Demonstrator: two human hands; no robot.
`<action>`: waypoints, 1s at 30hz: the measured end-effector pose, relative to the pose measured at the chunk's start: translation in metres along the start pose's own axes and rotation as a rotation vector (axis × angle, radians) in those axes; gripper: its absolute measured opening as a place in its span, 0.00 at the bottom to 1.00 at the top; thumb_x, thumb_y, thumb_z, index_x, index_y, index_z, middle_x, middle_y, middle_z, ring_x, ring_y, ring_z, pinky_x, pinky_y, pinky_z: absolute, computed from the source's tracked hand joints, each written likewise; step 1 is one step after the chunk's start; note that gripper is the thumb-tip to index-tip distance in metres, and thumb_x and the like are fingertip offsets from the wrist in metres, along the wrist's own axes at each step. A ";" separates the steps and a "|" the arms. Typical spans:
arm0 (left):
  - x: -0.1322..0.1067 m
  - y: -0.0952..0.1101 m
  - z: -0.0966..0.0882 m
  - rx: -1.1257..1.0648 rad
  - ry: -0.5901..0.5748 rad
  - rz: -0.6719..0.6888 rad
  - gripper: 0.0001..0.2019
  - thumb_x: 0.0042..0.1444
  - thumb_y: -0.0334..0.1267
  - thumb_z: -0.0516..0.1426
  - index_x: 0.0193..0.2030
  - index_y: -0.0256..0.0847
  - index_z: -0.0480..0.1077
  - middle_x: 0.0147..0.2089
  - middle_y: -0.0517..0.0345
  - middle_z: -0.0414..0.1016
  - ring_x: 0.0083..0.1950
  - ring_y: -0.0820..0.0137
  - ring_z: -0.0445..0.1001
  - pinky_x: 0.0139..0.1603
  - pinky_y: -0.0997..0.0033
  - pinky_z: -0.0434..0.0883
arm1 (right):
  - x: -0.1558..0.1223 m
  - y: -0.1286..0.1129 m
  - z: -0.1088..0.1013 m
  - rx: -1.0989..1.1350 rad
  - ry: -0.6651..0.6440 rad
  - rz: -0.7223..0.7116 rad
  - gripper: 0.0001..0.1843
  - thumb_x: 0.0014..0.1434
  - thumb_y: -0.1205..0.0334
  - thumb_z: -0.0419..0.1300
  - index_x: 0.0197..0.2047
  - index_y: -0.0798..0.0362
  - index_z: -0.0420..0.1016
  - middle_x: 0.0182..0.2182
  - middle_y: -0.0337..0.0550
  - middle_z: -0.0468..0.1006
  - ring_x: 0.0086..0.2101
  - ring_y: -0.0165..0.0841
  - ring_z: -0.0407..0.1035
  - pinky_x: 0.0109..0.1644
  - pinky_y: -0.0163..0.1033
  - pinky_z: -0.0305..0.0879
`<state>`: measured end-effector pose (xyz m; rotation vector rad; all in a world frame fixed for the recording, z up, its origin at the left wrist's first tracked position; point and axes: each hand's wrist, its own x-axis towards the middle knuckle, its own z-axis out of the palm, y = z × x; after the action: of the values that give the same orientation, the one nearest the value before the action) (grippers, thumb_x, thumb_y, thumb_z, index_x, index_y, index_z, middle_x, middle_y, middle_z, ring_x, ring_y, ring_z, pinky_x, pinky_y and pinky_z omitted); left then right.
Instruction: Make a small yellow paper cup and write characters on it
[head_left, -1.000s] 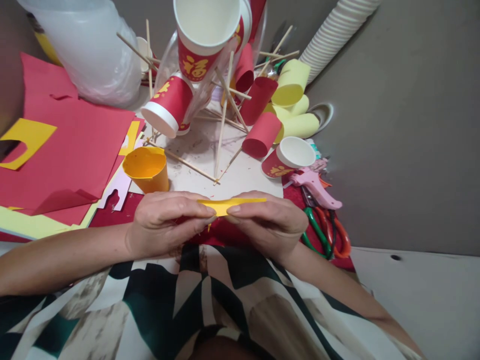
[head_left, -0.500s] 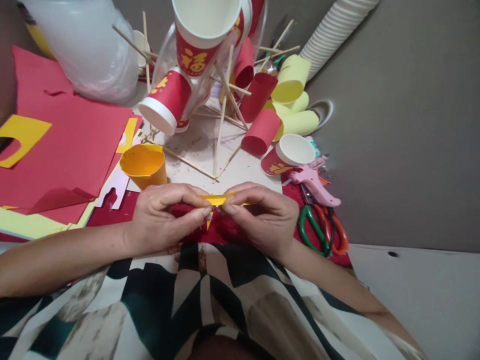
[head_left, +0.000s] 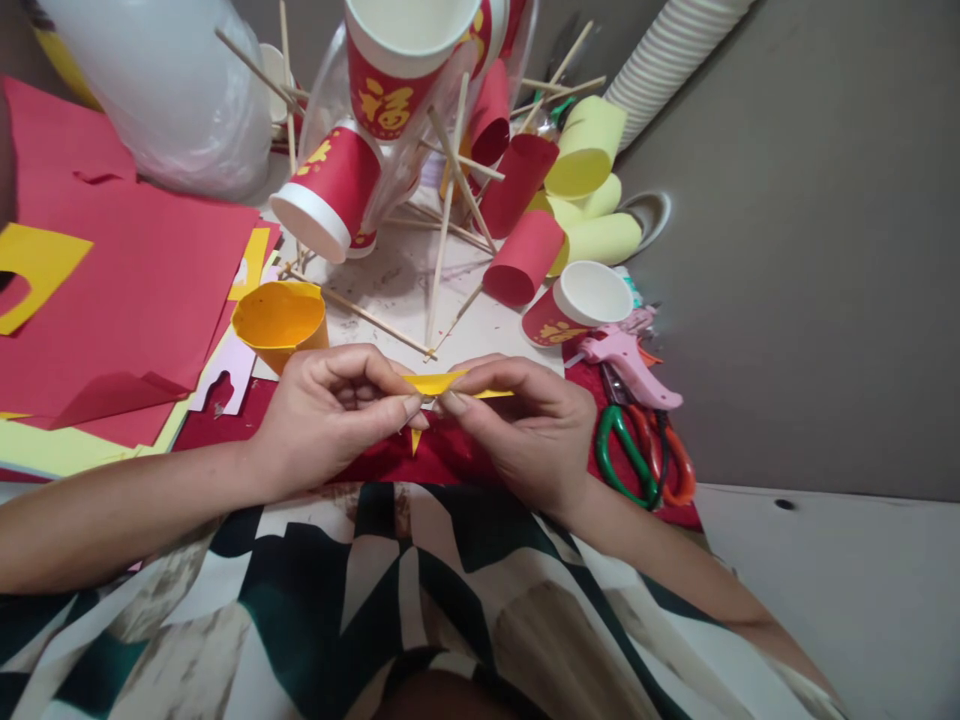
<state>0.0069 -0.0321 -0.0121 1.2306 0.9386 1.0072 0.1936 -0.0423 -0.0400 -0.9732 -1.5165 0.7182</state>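
Between both hands a small piece of yellow paper [head_left: 435, 384] is pinched, held just above the red cloth [head_left: 465, 455] near my lap. My left hand [head_left: 330, 415] grips its left end with thumb and fingertips. On the other end, my right hand [head_left: 529, 425] is closed the same way, its thumb almost meeting the left one. A pointed yellow tip hangs below the left fingertips. The fingers hide much of the paper. Just beyond my left hand stands an orange-yellow paper cup shape [head_left: 281, 318].
Red paper sheets [head_left: 142, 290] lie at left. A wooden stick frame [head_left: 375, 318] stands ahead, with red paper cups [head_left: 341, 180] behind it. Red paper rolls [head_left: 523, 258] and yellow rolls [head_left: 600, 240] sit at right, near a pink glue gun [head_left: 626, 365] and green-handled scissors [head_left: 626, 455].
Both hands have risen slightly, and more of the yellow paper shows between them, its top face turned more into view. The camera view has shifted a little.
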 end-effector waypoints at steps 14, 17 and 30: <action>0.003 -0.002 -0.002 -0.125 -0.049 -0.132 0.14 0.51 0.34 0.69 0.28 0.38 0.66 0.28 0.59 0.83 0.31 0.71 0.84 0.34 0.79 0.80 | 0.000 -0.001 0.001 -0.039 0.042 -0.022 0.11 0.51 0.73 0.71 0.35 0.48 0.81 0.30 0.32 0.84 0.30 0.26 0.79 0.34 0.28 0.77; 0.003 -0.003 -0.002 -0.177 -0.064 -0.109 0.15 0.52 0.32 0.69 0.32 0.39 0.64 0.26 0.64 0.81 0.32 0.70 0.85 0.33 0.82 0.79 | 0.000 0.001 0.001 -0.048 0.051 -0.039 0.10 0.51 0.72 0.71 0.35 0.48 0.81 0.30 0.32 0.84 0.29 0.26 0.79 0.33 0.28 0.77; 0.009 -0.007 -0.009 -0.267 -0.253 -0.164 0.23 0.59 0.29 0.65 0.58 0.42 0.65 0.37 0.59 0.85 0.40 0.73 0.85 0.44 0.80 0.79 | 0.000 0.001 -0.003 -0.085 0.064 -0.004 0.11 0.52 0.71 0.71 0.37 0.47 0.81 0.32 0.32 0.84 0.29 0.25 0.78 0.32 0.27 0.76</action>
<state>0.0018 -0.0213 -0.0199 1.0114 0.6711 0.7962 0.1966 -0.0425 -0.0405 -1.0469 -1.5026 0.6176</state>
